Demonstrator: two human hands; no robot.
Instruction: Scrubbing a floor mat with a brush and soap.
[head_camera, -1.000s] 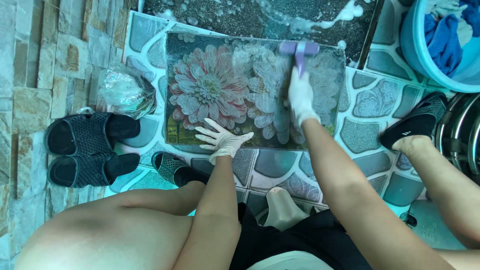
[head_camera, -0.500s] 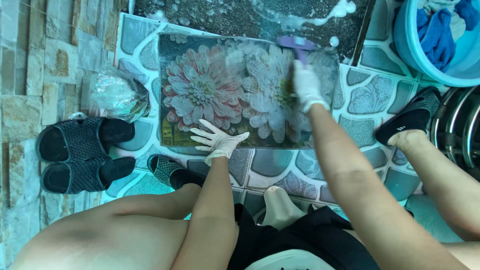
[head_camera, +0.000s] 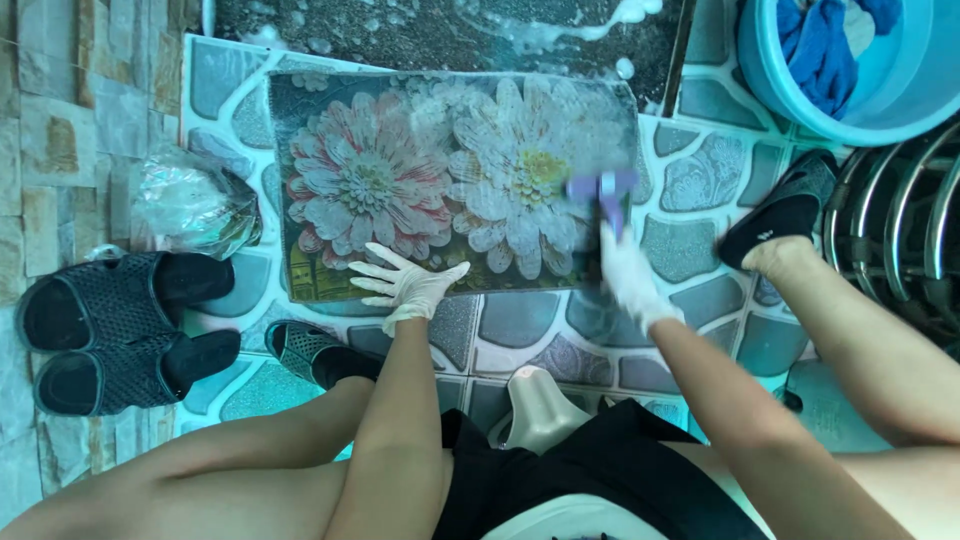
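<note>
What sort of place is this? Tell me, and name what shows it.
Probably a home wash area or wet yard. The patterned pebble-print floor tiles are wet, soapy foam lies on the dark speckled slab, and a light blue plastic basin holds cloths beside the flower-printed mat on the floor.

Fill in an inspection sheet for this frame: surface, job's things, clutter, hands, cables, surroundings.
Surface: wet tiled floor, foam along the top edge.
Job's things: flowered mat lying flat and soapy; purple brush at its right edge.
Clutter: pair of black sandals, crumpled plastic bag.
Hands: left hand, gloved, pressed flat on the mat's near edge; right hand, gloved, grips the brush handle.
Cables: nothing seen.
Surroundings: stone wall on the left, blue basin with cloths, metal rack.
</note>
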